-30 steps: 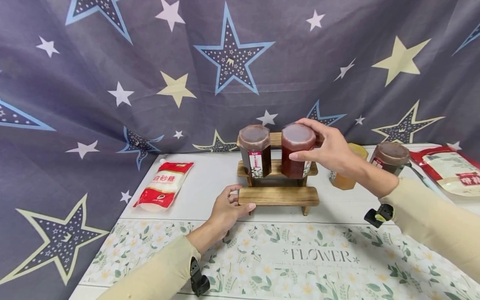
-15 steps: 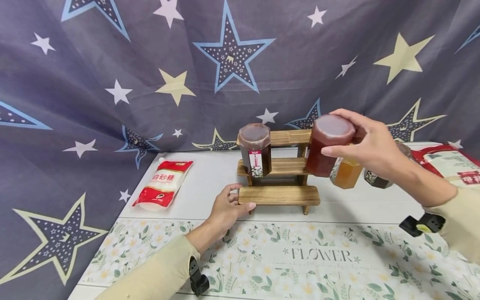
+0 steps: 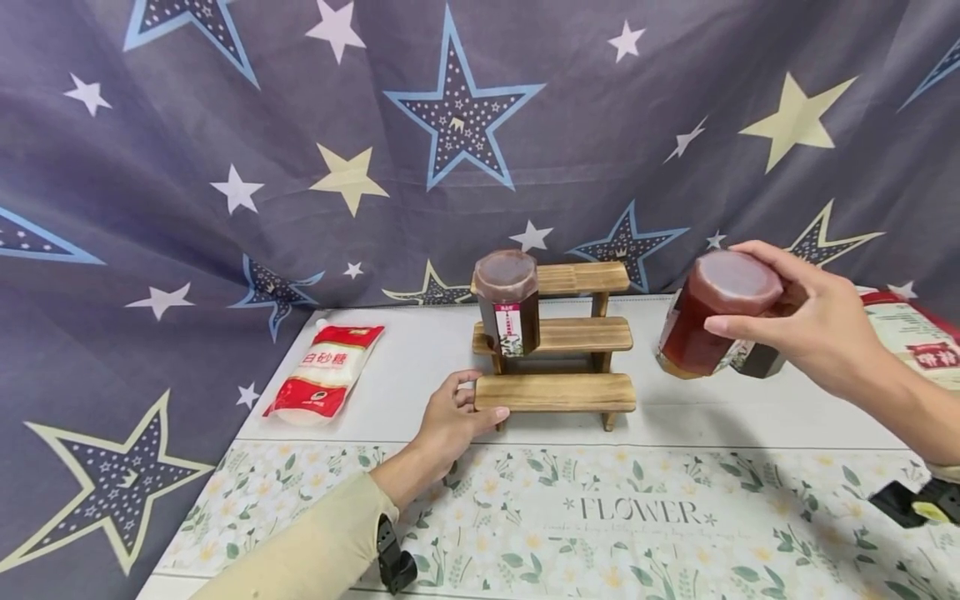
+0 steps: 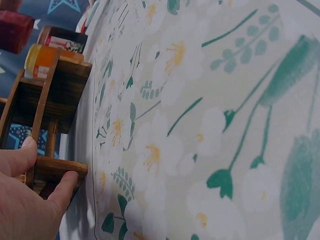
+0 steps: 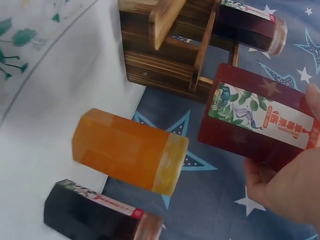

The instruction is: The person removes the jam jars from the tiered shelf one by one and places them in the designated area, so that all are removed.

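Across the whole upper frame hangs a grey star-printed backdrop (image 3: 225, 125); below it a white table (image 3: 420, 350) carries a floral mat (image 3: 600, 517) printed "FLOWER". At centre stands a three-step wooden rack (image 3: 558, 333), with one dark jar (image 3: 508, 302) on the left of its middle step. At centre right the right hand (image 3: 817, 325) grips a red hexagonal jar (image 3: 708, 312) around its upper body and lid, fingers curled about it, holding it tilted in the air, well apart from the rack. A second ago that jar stood on the middle step beside the dark one; half a second ago it was just clear of the rack's right end. It is now lifted off and carried right, so the rack's right side is free. The left hand (image 3: 450, 417) has not moved: thumb and fingers pinch the left end of the bottom step, steadying the rack. At left lies a red-and-white sugar pouch (image 3: 326, 371). In the head view the red jar hides an orange jar (image 5: 127, 150) and all but an edge of another dark jar (image 5: 95, 212), which the right wrist view shows plainly. A red packet (image 3: 915, 337) is cut off at the right edge.
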### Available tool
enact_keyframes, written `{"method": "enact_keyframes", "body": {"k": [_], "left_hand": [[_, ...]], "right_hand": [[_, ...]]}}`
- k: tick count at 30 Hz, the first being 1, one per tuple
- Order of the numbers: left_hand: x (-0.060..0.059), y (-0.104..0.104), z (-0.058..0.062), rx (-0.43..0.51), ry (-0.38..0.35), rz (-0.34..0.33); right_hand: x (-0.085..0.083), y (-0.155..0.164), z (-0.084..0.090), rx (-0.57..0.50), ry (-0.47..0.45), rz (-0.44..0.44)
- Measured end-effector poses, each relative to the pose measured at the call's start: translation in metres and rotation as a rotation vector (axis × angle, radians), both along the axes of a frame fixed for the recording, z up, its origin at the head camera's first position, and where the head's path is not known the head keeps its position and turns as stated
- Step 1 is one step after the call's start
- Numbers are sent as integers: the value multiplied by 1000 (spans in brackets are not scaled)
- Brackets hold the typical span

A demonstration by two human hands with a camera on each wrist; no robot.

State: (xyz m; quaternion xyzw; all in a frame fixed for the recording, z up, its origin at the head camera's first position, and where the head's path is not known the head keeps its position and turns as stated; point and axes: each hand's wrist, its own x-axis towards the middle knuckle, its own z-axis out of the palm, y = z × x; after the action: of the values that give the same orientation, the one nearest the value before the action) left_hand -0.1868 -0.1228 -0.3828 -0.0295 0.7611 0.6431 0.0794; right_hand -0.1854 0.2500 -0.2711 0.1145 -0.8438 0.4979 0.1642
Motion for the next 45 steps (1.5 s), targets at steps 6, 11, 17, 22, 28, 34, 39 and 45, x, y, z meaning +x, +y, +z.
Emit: {"method": "enact_keyframes", "body": {"k": [6,11,17,22,28,34,39,45], "left_hand": [[-1,0,-1,-8,-3,2],[-1,-1,-2,-16,-2,7],[-1,-2,-2,-22,-2,3],[-2,-2,-2,-12,-2,7],[-1,-2,-1,-7,1,4],[0,-3,-1,-24,6,-7],[-1,-1,0,-21,2,-3],[0,0,1,-14,7,-3]], "right_hand": [[9,7,-15,22,-10,-6],[14,12,-32,30,-37,-30],[15,17,-52,72,-68,-74],[16,18,-65,75,-98,-37],[15,19,-74,82,-101,-41],[16,20,-79,67,-124,-47],[15,24,-84,51,-130,-30],[14,24,-89,48,-143,-33]]}}
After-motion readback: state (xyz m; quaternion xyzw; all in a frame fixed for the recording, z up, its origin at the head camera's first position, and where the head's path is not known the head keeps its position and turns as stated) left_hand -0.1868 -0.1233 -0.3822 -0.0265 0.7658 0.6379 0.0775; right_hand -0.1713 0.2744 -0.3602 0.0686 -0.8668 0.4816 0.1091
